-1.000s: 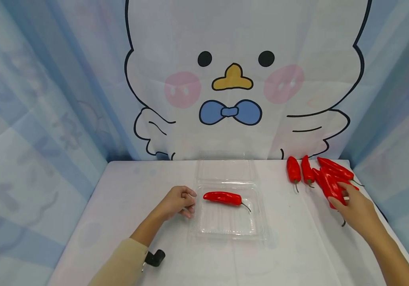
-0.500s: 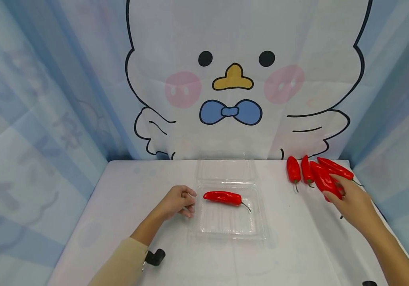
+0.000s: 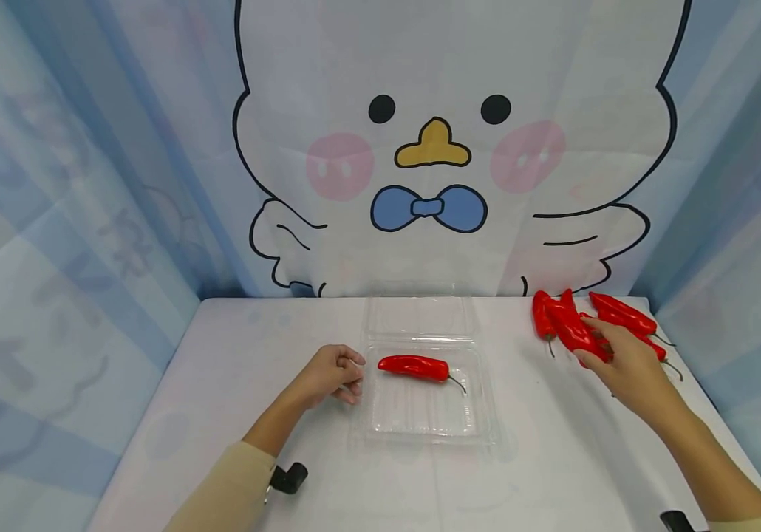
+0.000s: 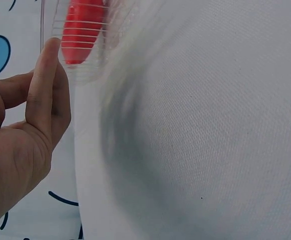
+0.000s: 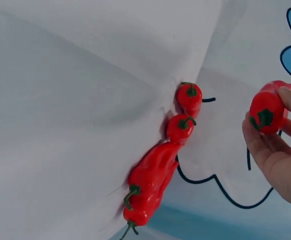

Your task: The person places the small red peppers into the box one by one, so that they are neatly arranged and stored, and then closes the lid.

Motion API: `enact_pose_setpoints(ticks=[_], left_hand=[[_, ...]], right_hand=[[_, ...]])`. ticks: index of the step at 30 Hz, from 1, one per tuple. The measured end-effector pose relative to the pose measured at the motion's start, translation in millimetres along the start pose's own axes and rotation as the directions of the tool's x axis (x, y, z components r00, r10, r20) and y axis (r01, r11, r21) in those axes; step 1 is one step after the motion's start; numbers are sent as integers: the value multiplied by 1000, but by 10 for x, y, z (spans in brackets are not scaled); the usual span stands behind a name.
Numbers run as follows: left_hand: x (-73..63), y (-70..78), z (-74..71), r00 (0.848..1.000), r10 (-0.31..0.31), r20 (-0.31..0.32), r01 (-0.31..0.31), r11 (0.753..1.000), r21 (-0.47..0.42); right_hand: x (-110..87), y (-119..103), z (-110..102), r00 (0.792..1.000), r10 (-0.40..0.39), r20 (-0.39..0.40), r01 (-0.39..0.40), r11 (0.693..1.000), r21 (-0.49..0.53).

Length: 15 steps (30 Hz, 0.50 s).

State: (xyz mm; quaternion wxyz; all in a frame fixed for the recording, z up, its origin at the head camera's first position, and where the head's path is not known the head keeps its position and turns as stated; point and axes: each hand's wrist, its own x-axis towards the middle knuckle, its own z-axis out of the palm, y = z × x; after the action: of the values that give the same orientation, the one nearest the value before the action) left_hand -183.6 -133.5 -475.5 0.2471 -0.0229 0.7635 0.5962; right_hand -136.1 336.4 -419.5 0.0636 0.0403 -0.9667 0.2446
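The right hand (image 3: 633, 373) is pinching a glossy red tapered pepper (image 3: 568, 325) near its stem end, probably for firm support, apart from similar red peppers (image 3: 623, 312) lying far right. Leftward, a clear plastic box (image 3: 420, 417) is standing open around an elongated red pepper (image 3: 414, 367); the left hand (image 3: 329, 375), fingers loosely bent, is resting beside its left wall, perhaps steadying it.

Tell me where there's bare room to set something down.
Bare: the table left of the left hand; table between the box and right hand; the box floor in front of its pepper. Crowded: the far right corner, where other peppers cluster.
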Motion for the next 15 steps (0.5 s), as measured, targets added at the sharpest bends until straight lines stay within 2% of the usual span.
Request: enact_pose_setpoints(ticks=[15], left_hand=[[8, 0, -17, 1000, 2, 7, -2, 1000, 6]], right_hand=[[83, -273, 81, 995, -97, 37, 98, 995, -15]])
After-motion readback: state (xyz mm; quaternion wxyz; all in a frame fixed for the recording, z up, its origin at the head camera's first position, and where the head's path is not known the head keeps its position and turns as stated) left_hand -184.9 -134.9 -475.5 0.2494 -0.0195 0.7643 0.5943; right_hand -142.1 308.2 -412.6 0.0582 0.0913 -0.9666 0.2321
